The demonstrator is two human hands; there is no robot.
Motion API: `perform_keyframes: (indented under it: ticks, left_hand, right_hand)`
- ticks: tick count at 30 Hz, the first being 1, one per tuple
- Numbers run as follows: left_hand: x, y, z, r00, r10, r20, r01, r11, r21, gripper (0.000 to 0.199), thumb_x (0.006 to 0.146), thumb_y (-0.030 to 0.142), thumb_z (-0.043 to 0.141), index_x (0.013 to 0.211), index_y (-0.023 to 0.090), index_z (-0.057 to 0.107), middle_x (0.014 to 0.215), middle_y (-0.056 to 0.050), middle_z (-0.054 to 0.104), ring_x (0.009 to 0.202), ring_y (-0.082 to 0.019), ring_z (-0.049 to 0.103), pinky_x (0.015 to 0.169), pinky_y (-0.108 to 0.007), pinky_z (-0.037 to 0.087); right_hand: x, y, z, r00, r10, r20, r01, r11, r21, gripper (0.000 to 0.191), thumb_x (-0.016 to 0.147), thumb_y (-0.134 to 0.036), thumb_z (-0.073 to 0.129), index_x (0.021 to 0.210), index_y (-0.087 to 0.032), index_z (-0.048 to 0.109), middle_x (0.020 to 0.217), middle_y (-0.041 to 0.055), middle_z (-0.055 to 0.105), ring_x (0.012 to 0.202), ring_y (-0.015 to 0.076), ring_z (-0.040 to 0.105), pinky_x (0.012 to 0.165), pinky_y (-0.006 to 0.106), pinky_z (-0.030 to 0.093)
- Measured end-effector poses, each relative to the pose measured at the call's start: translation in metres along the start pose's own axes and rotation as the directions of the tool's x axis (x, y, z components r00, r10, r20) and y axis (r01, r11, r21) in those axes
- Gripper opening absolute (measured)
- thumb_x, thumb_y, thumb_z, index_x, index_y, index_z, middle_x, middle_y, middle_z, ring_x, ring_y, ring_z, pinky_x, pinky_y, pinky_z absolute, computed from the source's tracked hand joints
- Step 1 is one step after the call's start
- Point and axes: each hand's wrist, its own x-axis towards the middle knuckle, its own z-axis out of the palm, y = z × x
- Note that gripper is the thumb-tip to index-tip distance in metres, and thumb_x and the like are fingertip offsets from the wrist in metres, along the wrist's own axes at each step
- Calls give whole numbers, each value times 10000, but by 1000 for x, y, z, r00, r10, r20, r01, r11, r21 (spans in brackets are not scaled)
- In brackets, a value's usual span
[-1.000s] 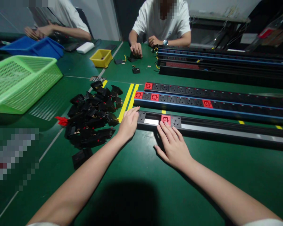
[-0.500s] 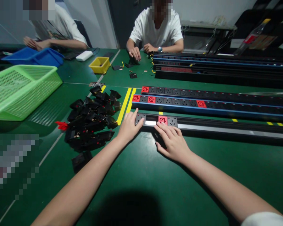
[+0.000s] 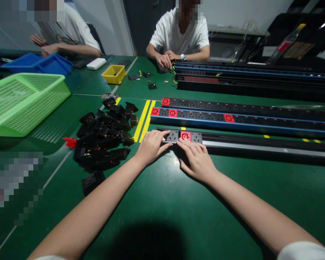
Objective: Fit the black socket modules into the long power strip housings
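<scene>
A black rail (image 3: pixel 260 143) with a silver front strip lies across the table before me. At its left end a black socket module (image 3: pixel 173 136) sits against a red socket module (image 3: pixel 185 136), with another black socket (image 3: pixel 196 138) to the right. My left hand (image 3: pixel 151 147) grips the left black module, index finger at its upper left edge and thumb low on the rail's front. My right hand (image 3: pixel 197 159) is open, fingertips resting on the red module and the rail's front edge. Part of the rail's left end is hidden behind my left hand.
A heap of black socket modules (image 3: pixel 103 135) lies left of my hands, near a red part (image 3: pixel 69 142). Farther left stand a green basket (image 3: pixel 29 104) and a blue bin (image 3: pixel 38 65). Beyond lie a blue socket strip (image 3: pixel 200 122) and a yellow box (image 3: pixel 114 74). Two people sit opposite.
The left black module has slid right along the rail, closing the bright gap before the red module. My left hand moved with it, its index finger now bent down; my right hand stays nearly still.
</scene>
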Motion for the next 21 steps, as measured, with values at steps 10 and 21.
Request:
perform_keyframes:
  ticks: [10,21]
  left_hand:
    - [0,-3,7,991,91,101,-93,996,16,665,933,486,506,1470,125,355,1077,-128,672,929,-252,568,816,-372,483]
    - [5,2,-1,992,56,111,-57,998,6,597,939,486,500,1425,149,421,1104,-122,697,901,-238,604,766,-350,470]
  right_hand:
    - [-1,-2,1,1000,3,-6,-4,999,-41,648,914,-274,513,1520,-154,316,1544,90,407,1345,228,438,1099,385,301]
    - [-2,-4,0,1000,0,7,0,998,-61,697,927,-271,497,1561,-177,225,1564,70,376,1381,224,399,1112,388,292]
